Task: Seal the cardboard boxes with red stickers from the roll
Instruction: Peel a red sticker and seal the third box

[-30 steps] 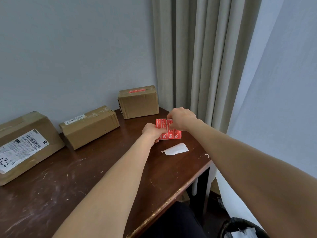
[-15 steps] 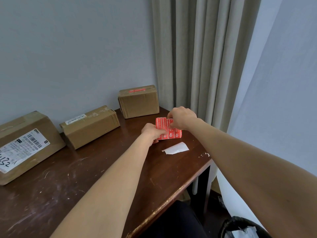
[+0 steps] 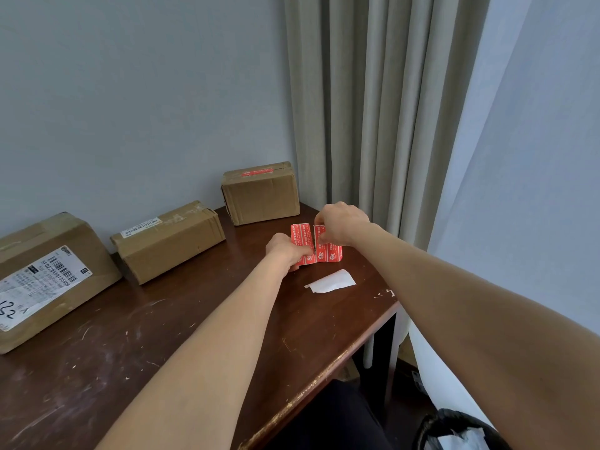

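Head view: two hands hold one red sticker sheet (image 3: 325,252) over the far right corner of the worktop (image 3: 162,336).
Left hand (image 3: 285,251) pinches its left part and right hand (image 3: 341,225) its right part, with a split between; fingers hide some print. Three cardboard boxes line the back edge: far box (image 3: 261,194) with a red sticker on top, middle box (image 3: 168,240), and big box (image 3: 48,274), cut off at the left. One white paper scrap (image 3: 331,281) lies near the right edge.

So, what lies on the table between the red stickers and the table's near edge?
In the head view, a white paper scrap lies there, apart from the red stickers; otherwise the table shows bare wood.
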Action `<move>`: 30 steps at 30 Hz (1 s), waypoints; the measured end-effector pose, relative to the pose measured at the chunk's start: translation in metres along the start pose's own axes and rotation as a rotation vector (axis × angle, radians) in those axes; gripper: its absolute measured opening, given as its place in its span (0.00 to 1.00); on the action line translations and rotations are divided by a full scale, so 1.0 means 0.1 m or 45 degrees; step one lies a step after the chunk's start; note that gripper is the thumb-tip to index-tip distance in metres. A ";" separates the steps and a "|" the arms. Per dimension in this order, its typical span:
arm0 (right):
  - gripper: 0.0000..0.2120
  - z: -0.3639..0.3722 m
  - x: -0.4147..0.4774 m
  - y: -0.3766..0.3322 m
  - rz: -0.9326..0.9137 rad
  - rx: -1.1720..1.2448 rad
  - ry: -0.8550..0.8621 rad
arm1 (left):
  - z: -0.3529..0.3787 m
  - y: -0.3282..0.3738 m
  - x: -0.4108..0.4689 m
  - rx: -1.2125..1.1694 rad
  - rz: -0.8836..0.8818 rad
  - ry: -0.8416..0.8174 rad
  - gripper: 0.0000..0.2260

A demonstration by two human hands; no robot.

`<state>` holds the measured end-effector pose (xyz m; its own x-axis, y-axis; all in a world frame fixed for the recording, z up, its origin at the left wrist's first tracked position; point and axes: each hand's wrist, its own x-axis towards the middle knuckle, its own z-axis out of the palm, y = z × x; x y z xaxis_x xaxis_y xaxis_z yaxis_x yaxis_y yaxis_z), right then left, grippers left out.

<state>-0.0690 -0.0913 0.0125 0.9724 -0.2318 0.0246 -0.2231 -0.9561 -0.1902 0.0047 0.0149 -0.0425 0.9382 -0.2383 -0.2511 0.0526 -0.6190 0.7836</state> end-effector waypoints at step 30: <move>0.30 -0.18 -0.01 -0.16 -0.058 0.376 0.200 | -0.77 0.14 -0.32 0.518 0.428 -0.171 0.22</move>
<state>-0.0679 -0.0790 0.0335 0.9536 -0.2367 0.1861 -0.1281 -0.8783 -0.4606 0.0023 0.0717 0.0205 0.8274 -0.5496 -0.1158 -0.4041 -0.7256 0.5570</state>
